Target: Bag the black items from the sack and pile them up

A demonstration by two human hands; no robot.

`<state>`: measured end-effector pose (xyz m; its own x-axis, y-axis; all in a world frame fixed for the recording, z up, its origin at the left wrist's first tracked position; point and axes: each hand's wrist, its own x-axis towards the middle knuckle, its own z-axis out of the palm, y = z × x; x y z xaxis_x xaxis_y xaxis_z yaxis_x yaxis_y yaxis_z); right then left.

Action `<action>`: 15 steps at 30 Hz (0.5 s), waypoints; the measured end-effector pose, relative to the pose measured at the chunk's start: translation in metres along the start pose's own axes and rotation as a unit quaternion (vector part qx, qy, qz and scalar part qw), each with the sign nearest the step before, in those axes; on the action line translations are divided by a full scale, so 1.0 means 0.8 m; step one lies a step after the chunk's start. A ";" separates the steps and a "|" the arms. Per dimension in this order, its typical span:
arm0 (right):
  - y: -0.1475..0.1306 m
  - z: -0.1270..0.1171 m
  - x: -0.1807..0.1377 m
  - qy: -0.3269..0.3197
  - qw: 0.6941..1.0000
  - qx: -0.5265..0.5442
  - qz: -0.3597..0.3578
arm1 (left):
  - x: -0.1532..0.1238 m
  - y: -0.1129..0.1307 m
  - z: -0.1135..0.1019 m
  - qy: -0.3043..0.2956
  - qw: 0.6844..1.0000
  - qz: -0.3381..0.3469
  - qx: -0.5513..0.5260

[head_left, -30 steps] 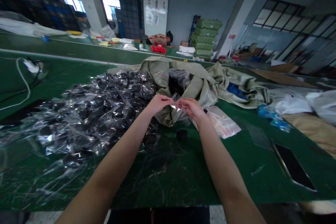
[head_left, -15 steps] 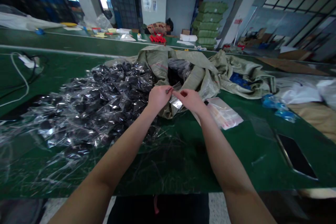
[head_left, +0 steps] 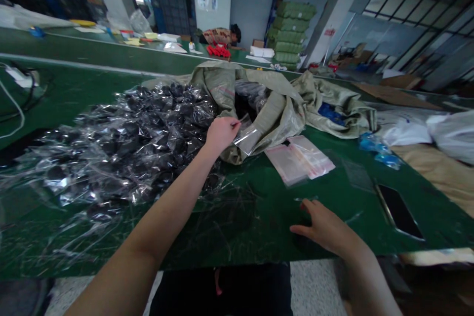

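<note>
Right grip (head_left: 326, 229): nearest, at the front edge of the table (head_left: 237, 227), palm down, fingers spread apart, holding nothing. Whether the fingertips touch the green surface cannot be told. Beyond it, a stack of flat clear pouches (head_left: 298, 160) with pink edges lies on the table. A dark flat slab (head_left: 398, 210) lies to the right, well apart. Left grip (head_left: 221, 133): arm extended, thumb and fingers pinched together on the upper corner of the bag (head_left: 247, 138). Bag: small, transparent, glossy and flat, see-through across its whole face. It hangs tilted from the pinch, above the table, just in front of the mouth of the sack (head_left: 281, 103). Left of the left grip, a heap (head_left: 122, 143) of black parts in clear wrapping covers the table and touches the sack. Far behind, a person (head_left: 222, 37) bends over another table.
</note>
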<state>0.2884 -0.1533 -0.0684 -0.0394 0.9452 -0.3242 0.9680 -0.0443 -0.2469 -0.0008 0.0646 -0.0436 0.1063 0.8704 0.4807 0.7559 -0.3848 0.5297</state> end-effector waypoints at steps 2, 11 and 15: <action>0.003 -0.002 -0.009 -0.030 0.998 0.040 -0.026 | 0.001 0.001 0.000 -0.006 1.000 0.004 -0.005; -0.116 -0.076 0.168 0.127 0.886 0.427 -0.131 | 0.018 0.002 -0.005 0.070 0.997 -0.001 0.031; -0.180 -0.095 0.250 0.182 0.848 0.474 -0.154 | 0.012 0.007 -0.006 0.044 0.989 0.085 0.109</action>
<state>0.1596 0.0668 -0.0284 -0.0085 0.9887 0.1494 0.2858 0.1456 -0.9472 0.0016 0.0693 -0.0325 0.1951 0.7652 0.6135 0.8538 -0.4403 0.2777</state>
